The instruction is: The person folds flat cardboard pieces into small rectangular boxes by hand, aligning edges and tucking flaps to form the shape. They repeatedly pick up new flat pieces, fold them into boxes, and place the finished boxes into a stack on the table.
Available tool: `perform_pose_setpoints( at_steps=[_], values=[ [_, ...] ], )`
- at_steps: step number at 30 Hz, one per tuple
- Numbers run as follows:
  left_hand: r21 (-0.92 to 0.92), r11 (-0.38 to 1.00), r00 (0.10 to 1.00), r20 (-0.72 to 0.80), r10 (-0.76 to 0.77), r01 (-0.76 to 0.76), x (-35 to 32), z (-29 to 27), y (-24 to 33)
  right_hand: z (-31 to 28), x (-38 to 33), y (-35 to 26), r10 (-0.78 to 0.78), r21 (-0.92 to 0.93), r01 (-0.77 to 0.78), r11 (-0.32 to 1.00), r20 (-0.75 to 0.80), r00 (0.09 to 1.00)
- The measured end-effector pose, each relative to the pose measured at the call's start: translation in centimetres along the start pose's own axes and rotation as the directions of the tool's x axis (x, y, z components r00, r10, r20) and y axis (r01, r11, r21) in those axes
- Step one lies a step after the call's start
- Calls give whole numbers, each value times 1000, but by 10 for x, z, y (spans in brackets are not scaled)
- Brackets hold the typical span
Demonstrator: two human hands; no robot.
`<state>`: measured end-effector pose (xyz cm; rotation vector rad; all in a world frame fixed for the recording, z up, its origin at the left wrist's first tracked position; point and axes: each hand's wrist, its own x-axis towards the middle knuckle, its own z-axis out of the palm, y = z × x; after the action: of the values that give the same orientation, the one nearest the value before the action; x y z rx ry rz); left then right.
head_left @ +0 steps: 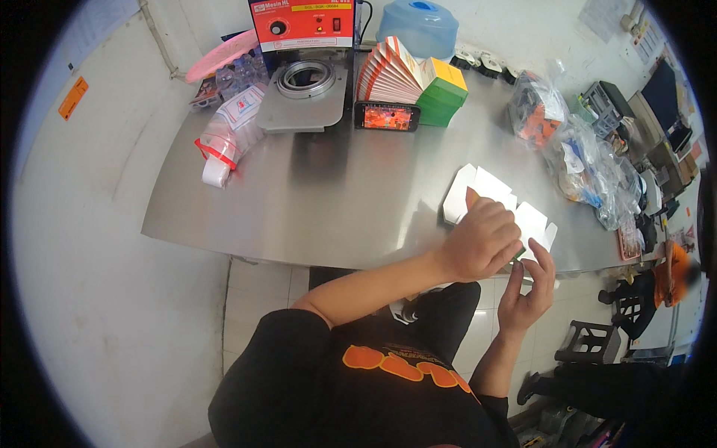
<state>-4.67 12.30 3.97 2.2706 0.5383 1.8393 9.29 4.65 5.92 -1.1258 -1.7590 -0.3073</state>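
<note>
A partly unfolded cardboard box (489, 184), white inside with cut flaps, lies at the table's front edge on the right. My left hand (484, 237) is closed over its near side, fingers curled and knuckles up. A small orange piece of the box's outer face shows beside that hand. My right hand (529, 291) is just to the right, thumb and fingers bent around the near edge of the same box, by a bit of green. The left hand hides much of the fold between the two hands.
On the steel table (358, 201) stand a red-fronted sealing machine (305, 82), a phone (386, 117) leaning on a fanned stack of flat cartons (388, 75), and a blue water jug (418, 28). Plastic bags (586, 172) lie at right. A person in orange (670, 276) is beyond, near a stool (590, 341).
</note>
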Motion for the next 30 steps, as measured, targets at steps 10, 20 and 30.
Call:
perform_pose_setpoints(
  at_steps=[10, 20, 30],
  values=[
    [-172, 982, 997, 33, -74, 78, 1, -5, 27, -10, -12, -1, 73, 109, -79, 991, 56, 996],
    [-136, 990, 999, -3, 42, -42, 18, -13, 32, -24, -13, 5, 374, 445, -314, 839, -52, 926],
    [43, 975, 975, 40, 219, -220, -28, 16, 48, -11, -25, -9, 854, 865, -456, 210, 64, 516]
  ],
)
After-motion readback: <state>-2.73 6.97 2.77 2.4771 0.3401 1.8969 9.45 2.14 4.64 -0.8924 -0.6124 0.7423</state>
